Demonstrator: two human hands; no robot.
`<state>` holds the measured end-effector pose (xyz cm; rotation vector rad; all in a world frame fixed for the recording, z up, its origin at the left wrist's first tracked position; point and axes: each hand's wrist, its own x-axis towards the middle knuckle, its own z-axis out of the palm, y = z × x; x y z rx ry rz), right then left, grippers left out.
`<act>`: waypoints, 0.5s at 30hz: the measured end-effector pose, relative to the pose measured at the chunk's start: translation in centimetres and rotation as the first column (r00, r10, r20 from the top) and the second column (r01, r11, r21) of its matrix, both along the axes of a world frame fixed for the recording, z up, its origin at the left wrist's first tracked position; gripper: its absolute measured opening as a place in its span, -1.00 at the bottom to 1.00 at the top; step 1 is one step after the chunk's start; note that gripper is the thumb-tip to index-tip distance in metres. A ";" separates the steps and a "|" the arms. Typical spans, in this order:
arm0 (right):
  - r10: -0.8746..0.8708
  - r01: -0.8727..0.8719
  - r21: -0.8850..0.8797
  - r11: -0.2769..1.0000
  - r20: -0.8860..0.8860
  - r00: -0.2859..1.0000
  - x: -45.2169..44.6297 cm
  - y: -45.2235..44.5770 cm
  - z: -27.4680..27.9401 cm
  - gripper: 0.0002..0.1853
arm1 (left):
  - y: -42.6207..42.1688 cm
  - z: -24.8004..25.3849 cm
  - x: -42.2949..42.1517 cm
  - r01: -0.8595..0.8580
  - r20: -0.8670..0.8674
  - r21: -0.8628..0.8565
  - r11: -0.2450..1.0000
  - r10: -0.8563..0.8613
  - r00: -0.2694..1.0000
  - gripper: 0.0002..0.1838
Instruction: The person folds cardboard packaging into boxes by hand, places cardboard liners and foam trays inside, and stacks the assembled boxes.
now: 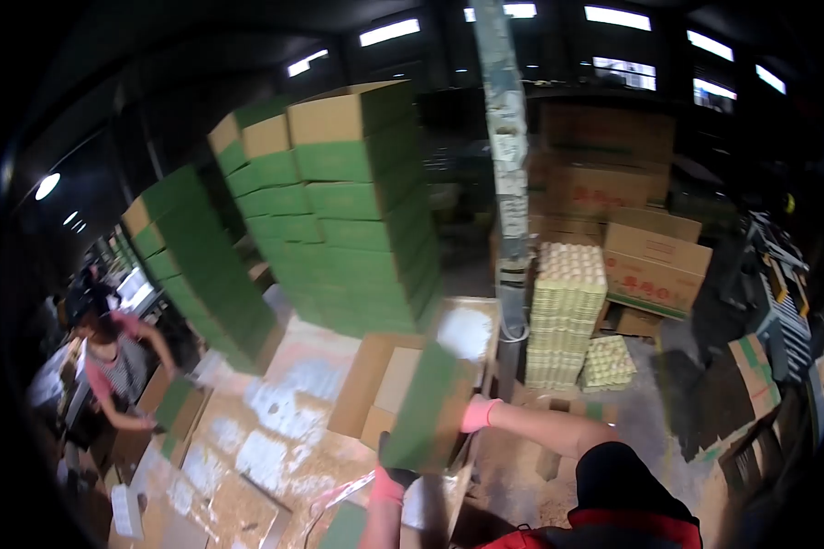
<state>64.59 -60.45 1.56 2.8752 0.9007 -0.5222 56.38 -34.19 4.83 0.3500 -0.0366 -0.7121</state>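
A green-and-brown cardboard carton (421,412), blurred by motion, is between my two hands over the table edge. My left hand (395,476), in a dark glove with a pink cuff, grips its lower left edge. On the opposite side, my right hand (478,414), also with a pink cuff, holds the carton's right edge; its fingers are mostly hidden. Just beyond stands an open brown carton (355,389), its inside showing. Whether these two are separate pieces I cannot tell.
Tall stacks of green-and-brown cartons (343,210) stand at the table's far side. A co-worker (114,361) handles another carton at left. Right of the metal post (506,156) are stacked egg trays (568,316) and a brown box (655,261). White residue marks the table (288,403).
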 end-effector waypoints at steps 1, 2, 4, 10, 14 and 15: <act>-0.035 0.039 0.069 0.997 -0.055 0.998 -2.0 -0.3 4.2 -0.62 | -0.8 -0.1 0.8 0.012 -0.028 0.031 0.999 -0.011 1.000 -0.32; 0.109 -0.109 0.018 0.994 -0.010 0.994 -2.7 -0.9 5.3 -0.56 | -1.6 -0.1 2.0 0.027 -0.044 0.065 0.997 -0.024 0.999 -0.25; 0.109 -0.164 0.266 0.950 0.211 0.971 -7.8 -1.1 12.7 -0.58 | -2.4 -3.1 3.1 -0.091 0.037 0.280 0.956 0.084 0.996 -0.22; -0.088 -0.230 0.542 0.809 0.498 0.863 -8.4 3.8 11.3 -0.31 | -0.5 -3.9 2.1 0.001 0.023 0.430 0.903 -0.013 1.000 -0.30; -0.027 -0.102 0.486 0.868 0.251 0.968 -15.7 8.0 19.9 -0.27 | 1.5 5.9 -10.1 -0.076 0.052 0.576 0.814 0.056 0.997 -0.34; 0.027 -0.387 0.586 0.712 0.528 0.849 -17.2 12.0 13.8 -0.23 | 1.2 6.9 -12.7 -0.090 0.090 0.613 0.785 0.043 0.995 -0.34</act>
